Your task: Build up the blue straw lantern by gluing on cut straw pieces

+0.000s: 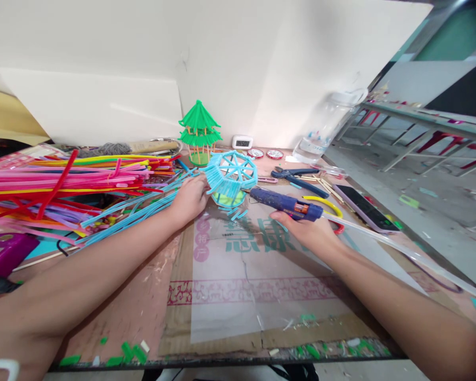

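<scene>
My right hand (307,227) is closed round a dark blue glue gun (281,203), and a long clear glue stick (381,230) sticks out of its back end. The gun's nozzle points left at the lower edge of a small model pavilion (232,177) with a light blue roof and a green base. At the pavilion's left side is my left hand (192,196), its fingers bent against the roof edge and partly hidden. Several short blue pieces (238,214) lie just in front of the base.
A finished-looking green pavilion (199,132) stands behind, near a small digital clock (242,142). Bundles of coloured pipe cleaners (71,180) cover the left side. Pliers (297,177), a phone (365,207) and a clear bottle (321,129) are on the right. A plastic sheet (222,312) lies over cardboard.
</scene>
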Tool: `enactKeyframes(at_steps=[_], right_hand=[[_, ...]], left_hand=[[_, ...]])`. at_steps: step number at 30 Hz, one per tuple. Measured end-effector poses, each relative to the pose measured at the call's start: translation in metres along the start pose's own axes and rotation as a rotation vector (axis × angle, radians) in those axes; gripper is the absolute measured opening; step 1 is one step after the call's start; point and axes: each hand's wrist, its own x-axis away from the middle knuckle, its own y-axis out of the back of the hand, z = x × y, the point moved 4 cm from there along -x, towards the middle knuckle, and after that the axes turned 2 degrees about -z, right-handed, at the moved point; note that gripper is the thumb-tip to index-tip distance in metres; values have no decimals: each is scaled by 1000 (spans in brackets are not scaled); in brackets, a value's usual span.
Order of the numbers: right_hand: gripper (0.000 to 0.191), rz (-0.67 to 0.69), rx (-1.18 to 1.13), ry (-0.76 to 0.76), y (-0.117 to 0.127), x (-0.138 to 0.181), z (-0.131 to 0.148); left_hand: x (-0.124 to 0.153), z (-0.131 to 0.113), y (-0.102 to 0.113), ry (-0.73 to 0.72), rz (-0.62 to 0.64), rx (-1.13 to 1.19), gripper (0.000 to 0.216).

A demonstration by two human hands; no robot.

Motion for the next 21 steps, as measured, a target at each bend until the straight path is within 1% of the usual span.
enactKeyframes(at_steps=[5, 13, 21], right_hand=[[24, -13, -26, 14, 1, 0, 3], [21, -23, -51, -1, 2, 2, 8], [21, -69, -40, -10, 4, 3, 8]], left_hand=[[0, 0, 0, 9, -7, -15, 9], [0, -1, 0, 4, 14, 12, 13], [0, -1, 1, 15, -17, 14, 7]])
